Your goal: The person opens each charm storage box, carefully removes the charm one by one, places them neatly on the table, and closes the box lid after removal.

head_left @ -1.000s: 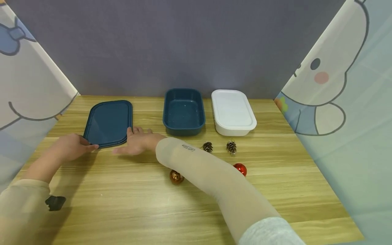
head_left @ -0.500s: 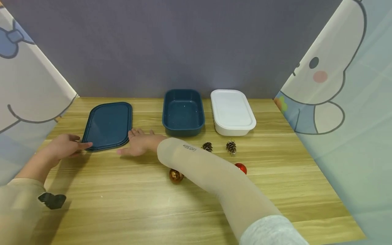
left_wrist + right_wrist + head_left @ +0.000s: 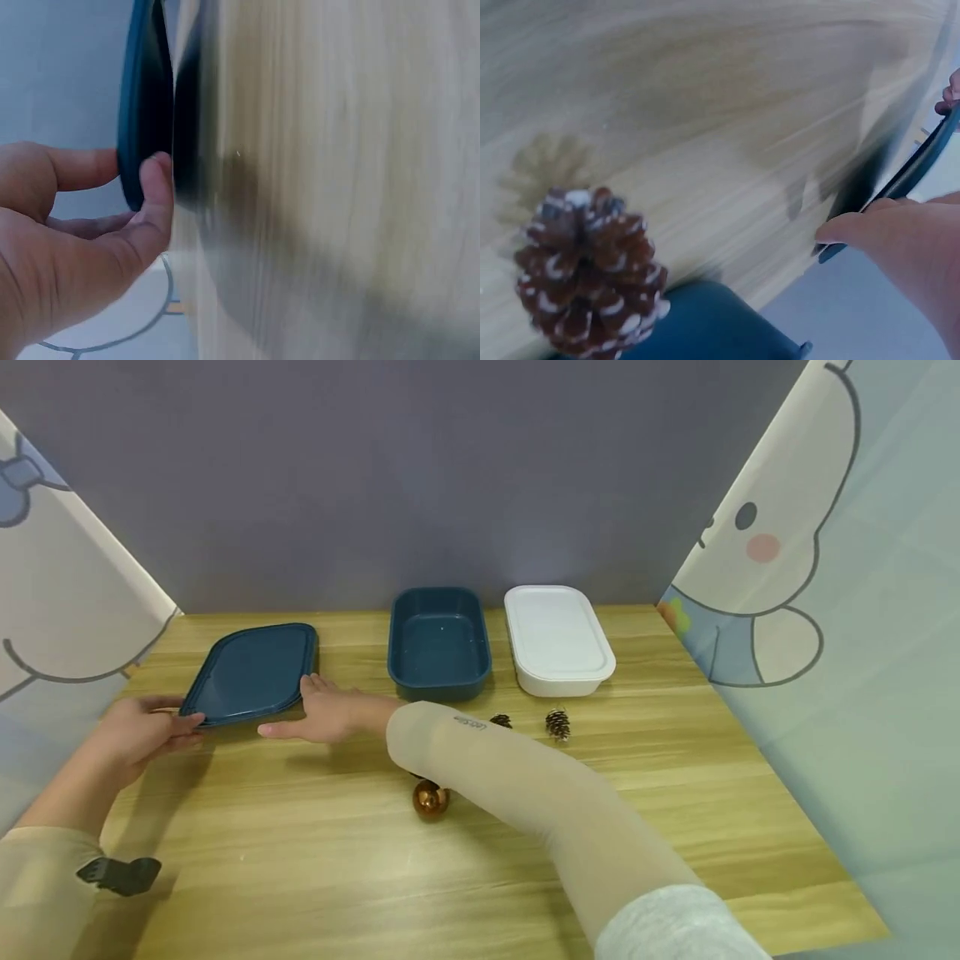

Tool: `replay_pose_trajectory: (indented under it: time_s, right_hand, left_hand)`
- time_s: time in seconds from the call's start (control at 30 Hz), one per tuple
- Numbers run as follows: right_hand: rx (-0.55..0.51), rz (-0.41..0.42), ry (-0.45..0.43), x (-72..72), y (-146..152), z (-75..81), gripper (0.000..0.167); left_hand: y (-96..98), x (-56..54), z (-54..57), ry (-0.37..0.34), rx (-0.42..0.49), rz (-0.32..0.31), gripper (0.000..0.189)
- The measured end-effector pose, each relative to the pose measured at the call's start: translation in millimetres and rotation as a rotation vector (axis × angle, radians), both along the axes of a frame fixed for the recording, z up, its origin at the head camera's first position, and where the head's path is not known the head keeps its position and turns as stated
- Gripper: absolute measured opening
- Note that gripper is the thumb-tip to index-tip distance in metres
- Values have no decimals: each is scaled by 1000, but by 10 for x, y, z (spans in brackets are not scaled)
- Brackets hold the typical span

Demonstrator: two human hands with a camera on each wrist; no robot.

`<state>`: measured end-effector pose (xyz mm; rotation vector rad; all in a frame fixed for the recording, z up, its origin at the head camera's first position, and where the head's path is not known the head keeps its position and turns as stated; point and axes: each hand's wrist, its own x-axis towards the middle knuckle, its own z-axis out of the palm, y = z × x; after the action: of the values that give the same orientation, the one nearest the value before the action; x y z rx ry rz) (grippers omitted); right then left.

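A dark blue box lid is at the left back of the table, its near edge raised off the wood. My left hand pinches its near left corner; in the left wrist view the lid stands between thumb and fingers, with a gap to the table. My right hand is at the lid's right edge, fingers extended and touching it, thumb pointing left. In the right wrist view this hand lies along the lid's edge. The matching blue box, lidless, stands right of the lid.
A white lidded box stands right of the blue box. Two pine cones, one in full view and one partly behind my right arm, lie in front. A copper-coloured ball ornament sits nearer. Walls enclose the back and sides.
The lid's near edge has risen off the table and shifted slightly left, with my left hand gripping its corner. The red ball has become hidden behind my right arm. The head view has tilted slightly.
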<state>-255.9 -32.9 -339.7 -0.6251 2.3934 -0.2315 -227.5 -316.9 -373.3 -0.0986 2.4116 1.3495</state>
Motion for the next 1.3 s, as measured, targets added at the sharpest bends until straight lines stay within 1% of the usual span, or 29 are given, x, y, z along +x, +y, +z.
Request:
replay_pose_trajectory:
  time_s: [0.07, 0.13, 0.17, 0.27, 0.3, 0.37, 0.43, 0.5, 0.6, 0.67, 0.73, 0.8, 0.87, 0.93, 1.0, 1.1, 1.2, 1.3]
  right_hand:
    - [-88, -24, 12, 14, 22, 24, 104]
    - [-199, -46, 46, 28, 65, 61, 103]
    - [-260, -58, 70, 36, 92, 84, 102]
    - [-423, -94, 168, 79, 183, 192, 101]
    - [-470, -108, 201, 97, 216, 237, 100]
    - [-543, -126, 270, 130, 282, 329, 100]
    - [-590, -141, 334, 160, 352, 422, 99]
    - [-631, -152, 395, 188, 422, 504, 98]
    - [-708, -203, 461, 216, 546, 582, 94]
    - [-776, -241, 501, 233, 638, 613, 93]
    - [-839, -272, 536, 255, 735, 633, 92]
    - [-896, -300, 565, 285, 834, 656, 91]
    - [-945, -328, 581, 335, 932, 668, 92]
    - [-984, -360, 591, 373, 1033, 674, 92]
    - [-1017, -400, 589, 401, 1141, 657, 92]
    - [-1088, -459, 562, 424, 1311, 595, 92]
    - [-1186, -518, 516, 436, 1485, 507, 91]
    - [-1306, -577, 419, 458, 1649, 433, 90]
  left_hand:
    - [25, 58, 24, 31, 44, 34, 75]
    - [66, 113, 65, 57, 139, 91, 79]
    - [90, 136, 89, 62, 215, 129, 83]
    - [185, 200, 180, 108, 456, 231, 95]
    - [231, 220, 217, 130, 517, 255, 98]
    - [338, 246, 289, 178, 633, 284, 100]
    - [466, 268, 381, 242, 702, 296, 97]
    - [601, 289, 479, 312, 738, 308, 93]
    - [816, 330, 609, 406, 809, 321, 89]
    - [971, 359, 678, 455, 810, 333, 88]
    - [1118, 377, 735, 485, 822, 339, 88]
    - [1258, 384, 785, 514, 810, 348, 87]
    - [1385, 406, 840, 523, 781, 357, 86]
    - [1510, 409, 883, 540, 783, 348, 82]
    - [1636, 409, 912, 546, 761, 333, 78]
    - [1828, 396, 920, 544, 736, 297, 75]
    - [2034, 379, 895, 531, 694, 268, 75]
    - [2244, 355, 862, 531, 626, 249, 73]
